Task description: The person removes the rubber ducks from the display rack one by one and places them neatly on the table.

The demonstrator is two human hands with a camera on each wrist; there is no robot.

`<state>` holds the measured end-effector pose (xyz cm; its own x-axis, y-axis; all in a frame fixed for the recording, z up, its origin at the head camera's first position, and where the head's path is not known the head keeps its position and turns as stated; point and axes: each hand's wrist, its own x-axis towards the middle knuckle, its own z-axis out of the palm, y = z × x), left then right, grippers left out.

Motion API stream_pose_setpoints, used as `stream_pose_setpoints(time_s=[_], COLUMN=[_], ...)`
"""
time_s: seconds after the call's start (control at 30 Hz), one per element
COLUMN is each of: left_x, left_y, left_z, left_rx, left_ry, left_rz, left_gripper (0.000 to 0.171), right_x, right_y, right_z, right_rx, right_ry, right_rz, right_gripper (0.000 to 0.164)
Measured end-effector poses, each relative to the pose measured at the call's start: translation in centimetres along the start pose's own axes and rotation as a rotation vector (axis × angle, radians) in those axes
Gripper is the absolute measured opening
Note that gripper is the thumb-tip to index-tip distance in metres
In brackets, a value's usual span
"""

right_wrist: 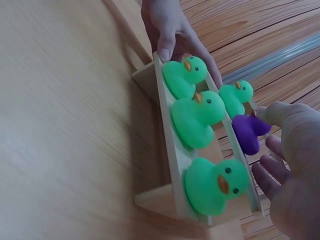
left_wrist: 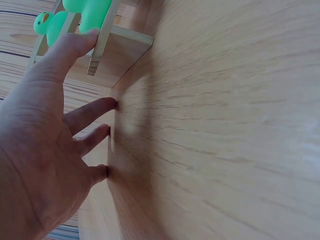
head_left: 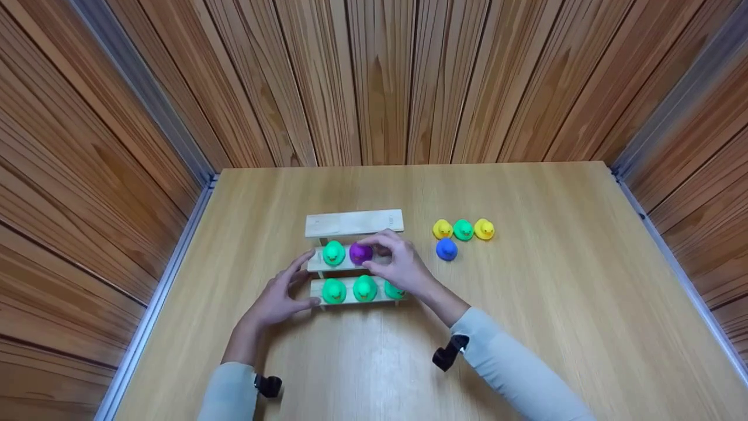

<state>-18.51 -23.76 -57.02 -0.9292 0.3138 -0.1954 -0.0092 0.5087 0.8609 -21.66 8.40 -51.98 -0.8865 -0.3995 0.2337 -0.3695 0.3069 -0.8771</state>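
A three-tier wooden stand (head_left: pixel 354 223) stands on the table. My left hand (head_left: pixel 279 298) grips its left end, thumb on the lowest tier's front edge and index finger by the middle tier. The other fingertips (left_wrist: pixel 109 130) of that hand touch the tabletop. My right hand (head_left: pixel 402 263) pinches a purple rubber duck (right_wrist: pixel 247 134) at the middle tier, right of a green rubber duck (head_left: pixel 333 253). Along the lowest tier sit three green ducks (right_wrist: pixel 200 120); in the head view, the right hand partly covers the rightmost one.
Right of the stand, a yellow duck (head_left: pixel 442 228), a green duck (head_left: pixel 463 230) and another yellow duck (head_left: pixel 484 229) form a row. A blue duck (head_left: pixel 447 249) is just in front of them. Wood-plank walls (head_left: pixel 380 88) enclose the table's back and sides.
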Motion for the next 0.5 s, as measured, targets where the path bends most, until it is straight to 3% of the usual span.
stream_pose_setpoints(time_s=[0.5], left_x=[0.0], left_y=[0.1], left_z=[-0.2], left_rx=[0.001], left_ry=[-0.015], left_rz=[-0.006], left_gripper=[0.1], right_x=[0.6], right_y=[-0.2], right_z=[1.8], right_rx=[-0.007], right_ry=[0.044], right_rz=[0.06], right_gripper=[0.031])
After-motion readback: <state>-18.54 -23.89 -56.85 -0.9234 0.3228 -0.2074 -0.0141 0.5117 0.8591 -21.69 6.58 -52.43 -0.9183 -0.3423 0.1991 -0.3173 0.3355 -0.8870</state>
